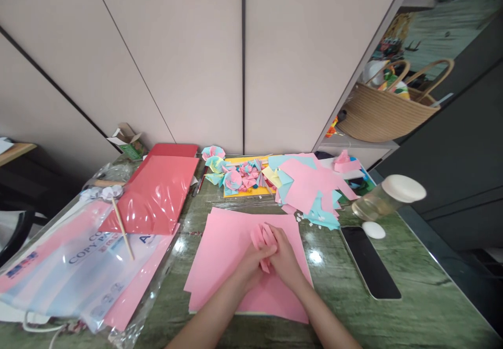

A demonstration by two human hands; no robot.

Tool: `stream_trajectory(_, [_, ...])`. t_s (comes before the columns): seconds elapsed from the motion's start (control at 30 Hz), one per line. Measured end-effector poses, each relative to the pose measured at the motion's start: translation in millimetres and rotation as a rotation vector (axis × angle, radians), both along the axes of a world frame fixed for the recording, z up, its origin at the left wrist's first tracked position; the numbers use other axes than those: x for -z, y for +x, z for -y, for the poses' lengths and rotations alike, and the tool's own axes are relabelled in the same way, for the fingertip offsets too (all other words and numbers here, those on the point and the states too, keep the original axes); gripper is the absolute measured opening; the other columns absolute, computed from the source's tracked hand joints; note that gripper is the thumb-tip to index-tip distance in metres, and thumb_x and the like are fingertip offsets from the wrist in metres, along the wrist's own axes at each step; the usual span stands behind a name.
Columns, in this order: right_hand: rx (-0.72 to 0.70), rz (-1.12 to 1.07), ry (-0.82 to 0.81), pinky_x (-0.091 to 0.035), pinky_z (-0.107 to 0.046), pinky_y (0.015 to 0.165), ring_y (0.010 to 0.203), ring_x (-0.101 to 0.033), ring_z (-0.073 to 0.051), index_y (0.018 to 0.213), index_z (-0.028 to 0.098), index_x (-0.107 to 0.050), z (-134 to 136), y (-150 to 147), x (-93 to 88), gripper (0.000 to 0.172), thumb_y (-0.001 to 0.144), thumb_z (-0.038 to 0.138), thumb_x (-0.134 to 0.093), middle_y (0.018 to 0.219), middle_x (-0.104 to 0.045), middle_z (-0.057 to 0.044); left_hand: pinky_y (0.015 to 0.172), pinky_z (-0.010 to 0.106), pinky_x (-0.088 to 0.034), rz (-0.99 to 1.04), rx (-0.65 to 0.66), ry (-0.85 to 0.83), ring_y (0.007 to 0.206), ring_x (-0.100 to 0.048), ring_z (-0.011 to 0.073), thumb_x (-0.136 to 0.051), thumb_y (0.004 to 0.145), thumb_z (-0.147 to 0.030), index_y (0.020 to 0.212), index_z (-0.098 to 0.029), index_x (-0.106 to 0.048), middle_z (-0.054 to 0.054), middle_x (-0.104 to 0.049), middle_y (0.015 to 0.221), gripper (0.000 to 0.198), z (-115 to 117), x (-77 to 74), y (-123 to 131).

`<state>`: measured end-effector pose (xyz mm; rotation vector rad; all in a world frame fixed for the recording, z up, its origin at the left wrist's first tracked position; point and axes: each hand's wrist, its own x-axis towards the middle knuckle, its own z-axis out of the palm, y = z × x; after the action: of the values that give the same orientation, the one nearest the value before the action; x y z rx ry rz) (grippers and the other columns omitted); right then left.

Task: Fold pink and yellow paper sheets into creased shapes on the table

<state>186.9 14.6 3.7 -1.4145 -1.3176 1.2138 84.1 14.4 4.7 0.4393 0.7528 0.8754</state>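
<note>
A folded piece of pink paper is held between both hands, over a stack of pink paper sheets in the middle of the table. My left hand closes round it from the left, thumb across its front. From the right, my right hand grips it with bent fingers near its top. Layered, curved folds show at the upper end, and a narrow tip sticks out below the fingers. The palms hide the rest of the paper.
Folded paper flowers lie at the back beside pink and blue scraps. A phone, a white round lid and a lidded jar are right. Left are a red folder and a copy-paper bag.
</note>
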Motion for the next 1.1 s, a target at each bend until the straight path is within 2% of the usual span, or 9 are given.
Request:
stream_trajectory(0.17, [-0.002,0.344,0.178,-0.024,-0.045,0.108,0.129,-0.032,-0.026,0.137,0.024,-0.039,9.7,-6.7,9.7,0.065,0.074,0.014,-0.048,0.136,-0.039,-0.009,0.084,0.029,-0.044,-0.023,-0.050,-0.021,0.098,-0.061,0.0210,-0.071,0.073,-0.028,0.108,-0.016,-0.061,0.008,-0.067,0.101,0.038,-1.8,-1.7,-1.4])
stream_trajectory(0.23, [-0.022,0.497,0.237,-0.017,-0.051,0.110,0.135,-0.020,-0.028,0.140,0.025,-0.035,10.2,-4.3,9.1,0.067,0.074,0.015,-0.048,0.145,-0.031,-0.008,0.083,0.028,-0.045,-0.022,-0.042,-0.031,0.095,-0.062,0.0198,-0.072,0.073,-0.026,0.107,-0.015,-0.061,0.007,-0.067,0.099,0.037,-3.8,-3.1,-4.2])
stream_trajectory(0.3, [-0.087,0.463,0.224,-0.015,-0.051,0.110,0.138,-0.014,-0.028,0.142,0.024,-0.029,8.2,1.2,5.8,0.070,0.075,0.017,-0.051,0.149,-0.025,-0.008,0.076,0.027,-0.046,-0.022,-0.025,-0.052,0.082,-0.064,0.0180,-0.073,0.071,-0.022,0.101,-0.016,-0.062,0.005,-0.068,0.087,0.033,-6.2,-3.0,-7.9])
stream_trajectory(0.4, [-0.229,0.157,0.116,-0.023,-0.045,0.110,0.137,-0.022,-0.023,0.143,0.026,-0.023,2.9,12.2,-1.8,0.072,0.079,0.027,-0.055,0.150,-0.024,-0.008,0.064,0.025,-0.046,0.000,0.041,-0.102,0.064,-0.063,0.0145,-0.072,0.066,-0.016,0.093,-0.015,-0.063,0.002,-0.066,0.071,0.028,-9.6,0.6,-15.3])
stream_trajectory(0.5, [-0.214,-0.129,0.041,-0.028,-0.041,0.107,0.133,-0.033,-0.021,0.139,0.031,-0.030,-2.4,20.2,-9.6,0.060,0.084,0.038,-0.052,0.147,-0.031,-0.006,0.056,0.026,-0.045,0.041,0.194,-0.175,0.053,-0.060,0.0147,-0.071,0.062,-0.014,0.082,-0.012,-0.062,0.003,-0.062,0.060,0.021,-9.9,5.1,-22.2])
stream_trajectory(0.67, [-0.190,-0.219,-0.018,-0.032,-0.039,0.102,0.121,-0.047,-0.022,0.121,0.027,-0.056,-6.7,19.7,-17.9,0.038,0.086,0.042,-0.050,0.130,-0.053,-0.006,0.057,0.029,-0.044,0.093,0.389,-0.243,0.054,-0.062,0.0169,-0.072,0.060,-0.015,0.077,-0.009,-0.061,0.007,-0.065,0.066,0.021,-3.7,7.1,-22.7])
stream_trajectory(0.77, [-0.183,-0.208,-0.047,-0.038,-0.035,0.094,0.103,-0.056,-0.022,0.102,0.022,-0.067,-7.5,16.8,-17.1,0.032,0.087,0.043,-0.048,0.109,-0.065,-0.006,0.057,0.028,-0.044,0.099,0.384,-0.223,0.052,-0.061,0.0146,-0.073,0.060,-0.015,0.076,-0.010,-0.060,0.004,-0.063,0.065,0.022,-2.6,8.0,-19.8])
stream_trajectory(0.9, [-0.145,-0.228,-0.085,-0.041,-0.033,0.085,0.091,-0.058,-0.021,0.092,0.019,-0.069,-8.2,15.9,-12.8,0.035,0.087,0.046,-0.047,0.092,-0.067,-0.005,0.061,0.028,-0.045,0.083,0.358,-0.191,0.053,-0.060,0.0138,-0.074,0.060,-0.017,0.075,-0.012,-0.057,0.001,-0.060,0.060,0.023,-4.3,9.2,-18.3])
stream_trajectory(1.1, [-0.141,-0.338,-0.149,-0.041,-0.031,0.082,0.089,-0.058,-0.020,0.090,0.018,-0.070,-8.3,16.3,-9.6,0.034,0.083,0.046,-0.053,0.092,-0.067,-0.005,0.060,0.029,-0.046,0.000,0.344,-0.146,0.052,-0.060,0.0143,-0.076,0.056,-0.020,0.082,-0.014,-0.053,0.000,-0.060,0.061,0.035,-5.1,4.3,-18.5])
